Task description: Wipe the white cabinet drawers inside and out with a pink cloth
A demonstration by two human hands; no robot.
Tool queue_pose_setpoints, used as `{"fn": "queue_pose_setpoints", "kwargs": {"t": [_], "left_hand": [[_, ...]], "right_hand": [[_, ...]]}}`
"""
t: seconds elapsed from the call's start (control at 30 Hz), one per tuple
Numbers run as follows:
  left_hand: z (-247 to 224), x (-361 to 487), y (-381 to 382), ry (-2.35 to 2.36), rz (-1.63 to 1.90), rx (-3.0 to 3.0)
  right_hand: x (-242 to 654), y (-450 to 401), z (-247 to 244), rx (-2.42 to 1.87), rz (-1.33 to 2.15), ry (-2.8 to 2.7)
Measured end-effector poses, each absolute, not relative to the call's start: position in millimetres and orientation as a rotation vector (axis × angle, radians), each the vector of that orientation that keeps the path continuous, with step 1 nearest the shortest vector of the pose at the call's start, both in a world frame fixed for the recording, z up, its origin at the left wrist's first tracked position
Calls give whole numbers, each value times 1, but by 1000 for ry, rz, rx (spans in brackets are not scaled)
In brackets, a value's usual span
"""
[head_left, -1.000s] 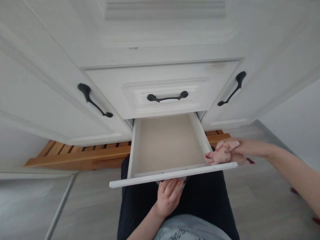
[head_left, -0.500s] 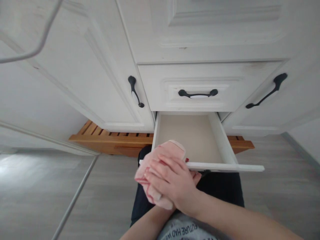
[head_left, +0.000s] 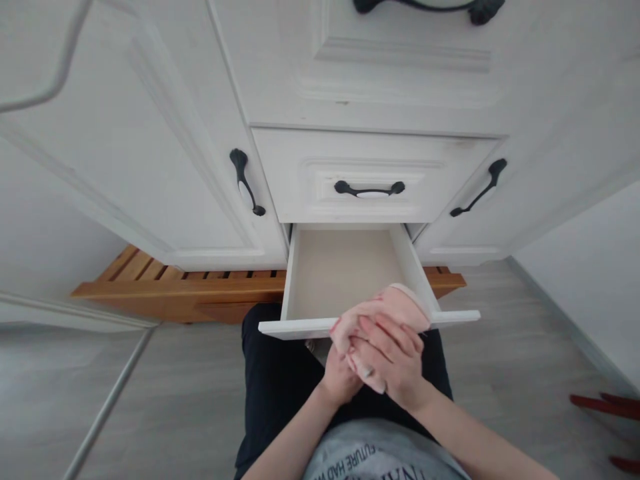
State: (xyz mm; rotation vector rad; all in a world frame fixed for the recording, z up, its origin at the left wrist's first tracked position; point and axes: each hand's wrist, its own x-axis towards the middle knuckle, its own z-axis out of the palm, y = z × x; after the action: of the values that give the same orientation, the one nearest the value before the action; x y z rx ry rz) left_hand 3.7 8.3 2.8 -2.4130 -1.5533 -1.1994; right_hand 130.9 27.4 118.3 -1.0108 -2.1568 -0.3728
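Note:
A pink cloth with red lines point(head_left: 400, 303) is bunched over the front edge of the pulled-out white drawer point(head_left: 295, 327), toward its right side. My right hand point(head_left: 393, 360) is closed on the cloth from above, fingers curled over it. My left hand point(head_left: 341, 375) lies just left of it, below the drawer front, closed against the lower part of the cloth; its fingers are partly hidden. The drawer's pale bottom point(head_left: 345, 267) shows nothing on it.
Above is a closed drawer with a black handle point(head_left: 370, 190), flanked by cabinet doors with black handles point(head_left: 246, 183). A slatted wooden bench point(head_left: 180, 291) runs beneath the cabinet. My dark-trousered knees are under the drawer. Red legs point(head_left: 607, 405) stand at the right.
Both hands and the cloth have moved right along the drawer's front edge. My left hand, mostly hidden before, now shows. The view has shifted to the right.

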Motion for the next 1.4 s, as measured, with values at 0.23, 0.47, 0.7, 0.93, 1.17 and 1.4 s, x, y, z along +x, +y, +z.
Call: {"fn": "queue_pose_setpoints", "kwargs": {"t": [0.23,0.47,0.7,0.93,1.17,1.4], "left_hand": [[9,-3,20,-1284,-1167,-2416],[27,-10,58,-1364,-1044,-2502],[45,-11,115,-1588,-1026,-2573],[38,-3,123,-1657,-842,-2222],[42,-5,154,-1679,-683,-2229],[41,-4,173,-1729,-663,-2225]], "right_hand": [[240,33,120,-1289,-606,-1943],[238,69,107,-1339,-560,-1817],[229,137,111,-1330,-527,-1828],[235,160,101,-1394,-519,-1778],[220,171,83,-1453,-258,-1609],[205,195,105,-1362,-301,-1279]]}}
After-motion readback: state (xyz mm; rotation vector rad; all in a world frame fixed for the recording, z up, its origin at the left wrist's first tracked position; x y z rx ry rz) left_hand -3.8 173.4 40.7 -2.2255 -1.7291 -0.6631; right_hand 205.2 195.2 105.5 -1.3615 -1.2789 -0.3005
